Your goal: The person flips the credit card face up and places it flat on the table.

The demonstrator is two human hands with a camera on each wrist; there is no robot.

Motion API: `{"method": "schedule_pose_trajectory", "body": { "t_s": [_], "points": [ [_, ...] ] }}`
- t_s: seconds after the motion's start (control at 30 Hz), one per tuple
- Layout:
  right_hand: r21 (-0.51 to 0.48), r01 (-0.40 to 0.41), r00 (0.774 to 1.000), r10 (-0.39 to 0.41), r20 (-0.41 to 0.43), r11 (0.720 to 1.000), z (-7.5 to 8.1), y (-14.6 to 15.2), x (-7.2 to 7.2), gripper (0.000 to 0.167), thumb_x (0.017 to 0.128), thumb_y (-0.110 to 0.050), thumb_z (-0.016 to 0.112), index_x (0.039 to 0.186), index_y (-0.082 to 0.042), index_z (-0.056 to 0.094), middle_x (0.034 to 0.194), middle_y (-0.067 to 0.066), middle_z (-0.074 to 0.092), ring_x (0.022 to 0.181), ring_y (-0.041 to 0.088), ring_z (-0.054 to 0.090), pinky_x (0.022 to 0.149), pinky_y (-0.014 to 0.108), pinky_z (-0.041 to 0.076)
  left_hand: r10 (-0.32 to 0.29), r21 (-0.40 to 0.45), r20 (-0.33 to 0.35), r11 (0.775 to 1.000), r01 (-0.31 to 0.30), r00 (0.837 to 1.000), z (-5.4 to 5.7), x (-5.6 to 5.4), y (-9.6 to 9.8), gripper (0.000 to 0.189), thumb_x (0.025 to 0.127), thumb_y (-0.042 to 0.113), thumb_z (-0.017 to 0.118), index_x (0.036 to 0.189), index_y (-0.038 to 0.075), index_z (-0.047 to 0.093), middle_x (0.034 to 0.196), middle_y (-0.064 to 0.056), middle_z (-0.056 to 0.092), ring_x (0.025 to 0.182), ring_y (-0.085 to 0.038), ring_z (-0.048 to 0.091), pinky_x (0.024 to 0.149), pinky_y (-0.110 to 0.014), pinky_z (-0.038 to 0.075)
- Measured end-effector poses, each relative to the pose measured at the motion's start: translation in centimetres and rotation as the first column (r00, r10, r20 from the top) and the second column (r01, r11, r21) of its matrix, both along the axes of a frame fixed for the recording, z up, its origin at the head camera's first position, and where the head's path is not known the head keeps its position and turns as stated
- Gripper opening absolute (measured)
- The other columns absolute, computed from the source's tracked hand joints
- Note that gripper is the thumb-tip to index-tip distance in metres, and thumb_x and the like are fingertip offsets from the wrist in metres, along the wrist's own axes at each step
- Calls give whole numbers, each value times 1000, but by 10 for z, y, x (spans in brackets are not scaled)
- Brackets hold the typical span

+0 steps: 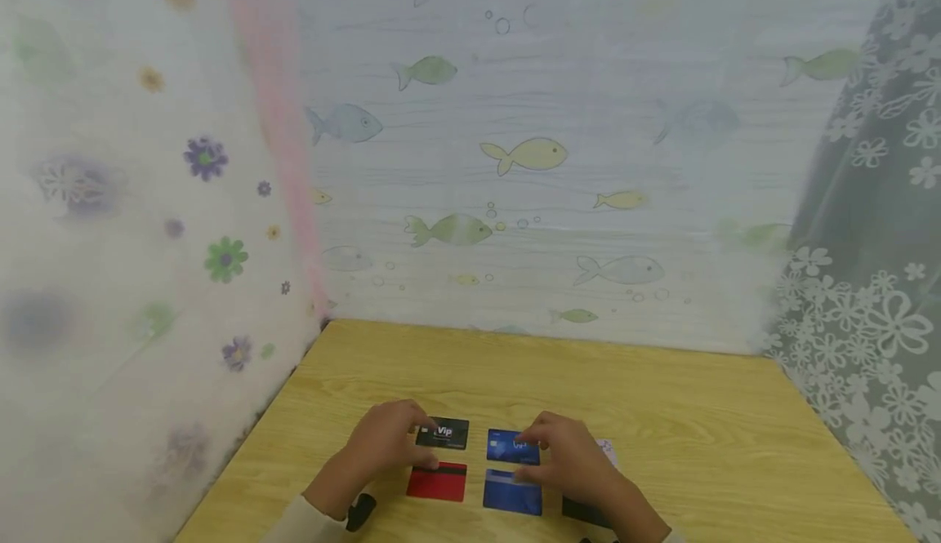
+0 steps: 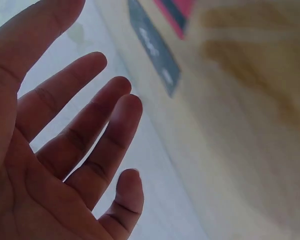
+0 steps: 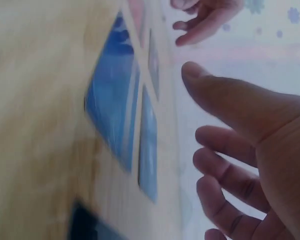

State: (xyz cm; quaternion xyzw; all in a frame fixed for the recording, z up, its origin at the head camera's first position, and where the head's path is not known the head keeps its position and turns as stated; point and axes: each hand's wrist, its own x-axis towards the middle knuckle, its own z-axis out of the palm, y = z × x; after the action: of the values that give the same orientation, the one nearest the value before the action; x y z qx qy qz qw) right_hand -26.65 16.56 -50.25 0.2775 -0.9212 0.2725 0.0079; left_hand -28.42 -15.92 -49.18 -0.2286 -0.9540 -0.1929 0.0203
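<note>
My left hand (image 1: pixel 384 443) hovers over the left edges of a black card (image 1: pixel 450 437) marked "Vip" and a red card (image 1: pixel 438 487) with a dark stripe. Its fingers are spread and relaxed, nothing between them, in the left wrist view. To the right, my right hand (image 1: pixel 572 455) is above a blue card (image 1: pixel 503 447) with a chip and a second blue card (image 1: pixel 511 497) with a paler stripe. Loosely bent, its fingers hold nothing in the right wrist view. Partly hidden under the right hand are a dark card (image 1: pixel 581 512) and a pale patterned card (image 1: pixel 606 447).
The cards lie face up or stripe up in two rows on a wood-grain table (image 1: pixel 662 396). A fish-print curtain (image 1: pixel 529 200) hangs behind it, with flowered sheets (image 1: pixel 147 241) at the left and white lace-like flowers (image 1: pixel 867 339) at the right. A small black object (image 1: pixel 360 512) sits by the left wrist.
</note>
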Motion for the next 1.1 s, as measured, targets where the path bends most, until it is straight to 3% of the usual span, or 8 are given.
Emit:
{"method": "schedule_pose_trajectory", "body": {
  "t_s": [0.13, 0.43, 0.73, 1.1],
  "points": [
    [25, -26, 1000, 26, 1, 999, -3, -18, 5, 48, 78, -55, 85, 111, -20, 81, 100, -12, 66, 87, 3, 63, 72, 25, 53, -2, 62, 79, 998, -3, 997, -3, 5, -13, 49, 67, 46, 95, 107, 20, 82, 109, 6, 73, 87, -13, 68, 72, -36, 55],
    [72, -67, 998, 65, 21, 995, 0, -56, 8, 46, 77, -51, 88, 111, -21, 81, 97, -11, 69, 86, 1, 62, 71, 25, 52, 7, 145, 179, 989, -33, 984, -8, 8, -27, 53, 66, 43, 97, 110, 19, 80, 113, 4, 71, 98, -20, 67, 79, -45, 56],
    [58, -41, 997, 37, 67, 997, -6, -79, 6, 48, 74, -54, 90, 110, -25, 81, 95, -14, 66, 82, -1, 58, 70, 24, 49, -28, 212, 230, 977, -22, 973, -18, 8, -31, 50, 66, 38, 98, 108, 20, 78, 108, 5, 69, 98, -18, 59, 84, -42, 51],
    [124, 10, 991, -26, 128, 992, -5, -93, 7, 45, 70, -55, 91, 105, -28, 81, 92, -14, 62, 83, 2, 53, 77, 39, 43, -38, 185, 252, 983, -10, 967, -22, 4, -32, 41, 66, 32, 98, 102, 24, 81, 113, 7, 62, 105, -18, 58, 96, -49, 50]
  ]
}}
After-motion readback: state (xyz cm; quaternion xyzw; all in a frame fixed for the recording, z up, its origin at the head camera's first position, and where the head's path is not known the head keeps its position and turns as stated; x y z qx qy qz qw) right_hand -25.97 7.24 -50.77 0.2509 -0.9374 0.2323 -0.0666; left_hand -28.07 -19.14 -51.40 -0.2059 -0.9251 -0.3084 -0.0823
